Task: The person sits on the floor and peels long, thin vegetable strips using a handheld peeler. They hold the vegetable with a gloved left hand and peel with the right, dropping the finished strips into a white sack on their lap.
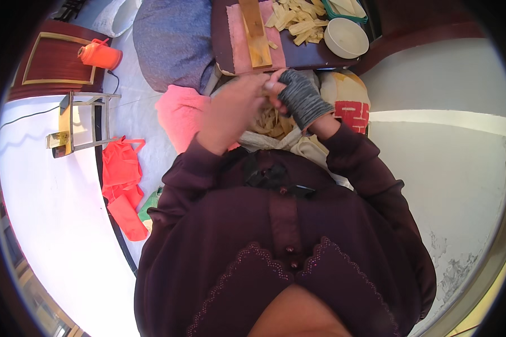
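My left hand (234,111), bare and blurred, is raised in front of my lap with its fingers reaching toward the other hand. Opposite it, my right hand (280,90) wears a grey knitted fingerless hand cover (305,99), and its fingers are curled. The fingertips of both hands meet or overlap, so anything between them is hidden. Below them a white woven sack (257,141) lies open with pale, dry strips (272,123) in it. Beyond my hands, a wooden board (259,46) lies on a pink cloth (238,48) on a dark tabletop (305,58).
A heap of pale strips (301,21), a white bowl (346,38) and a teal tray (354,14) are on the tabletop. To the left are a pink towel (179,111), an orange-red thermos jug (103,54), a metal-framed stool (82,122) and red fabric (122,181). A wall (438,168) bounds the right.
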### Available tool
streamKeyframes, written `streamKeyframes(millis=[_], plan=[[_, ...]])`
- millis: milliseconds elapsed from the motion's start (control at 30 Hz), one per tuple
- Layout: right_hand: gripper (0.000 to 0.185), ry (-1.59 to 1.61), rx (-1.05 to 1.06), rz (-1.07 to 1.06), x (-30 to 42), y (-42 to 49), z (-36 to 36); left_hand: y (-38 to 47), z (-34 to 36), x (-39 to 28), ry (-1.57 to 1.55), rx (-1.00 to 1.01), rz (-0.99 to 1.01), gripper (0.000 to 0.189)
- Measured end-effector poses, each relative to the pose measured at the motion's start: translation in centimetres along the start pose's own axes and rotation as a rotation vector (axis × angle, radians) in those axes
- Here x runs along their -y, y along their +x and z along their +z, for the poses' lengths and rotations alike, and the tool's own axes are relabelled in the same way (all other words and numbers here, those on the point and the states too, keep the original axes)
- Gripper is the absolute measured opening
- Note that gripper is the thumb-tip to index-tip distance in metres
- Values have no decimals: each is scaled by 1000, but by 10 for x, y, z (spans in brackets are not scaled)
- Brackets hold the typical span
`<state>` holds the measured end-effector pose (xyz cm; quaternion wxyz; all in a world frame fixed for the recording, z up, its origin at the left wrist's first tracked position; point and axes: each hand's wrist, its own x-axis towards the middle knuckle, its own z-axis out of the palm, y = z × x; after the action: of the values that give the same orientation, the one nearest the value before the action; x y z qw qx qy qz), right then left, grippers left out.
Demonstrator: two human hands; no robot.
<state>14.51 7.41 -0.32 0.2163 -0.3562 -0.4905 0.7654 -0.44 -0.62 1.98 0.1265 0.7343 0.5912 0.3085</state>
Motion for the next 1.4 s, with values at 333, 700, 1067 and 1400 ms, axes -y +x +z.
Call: streamKeyframes(millis=[333, 700, 1067, 1400], plan=[[21, -669, 115, -506, -21, -2, 19, -3, 2, 49, 207, -43, 219, 39], [31, -981, -152, -549, 15, 22, -1, 18, 29, 83, -769, -57, -392, 16], [26, -1089, -301, -586, 7, 77, -36, 54, 26, 91, -1011, -107, -623, 14], [35, -1495, -259, -335, -9, 125, -41, 73, 52, 122, -485, -146, -532, 23]])
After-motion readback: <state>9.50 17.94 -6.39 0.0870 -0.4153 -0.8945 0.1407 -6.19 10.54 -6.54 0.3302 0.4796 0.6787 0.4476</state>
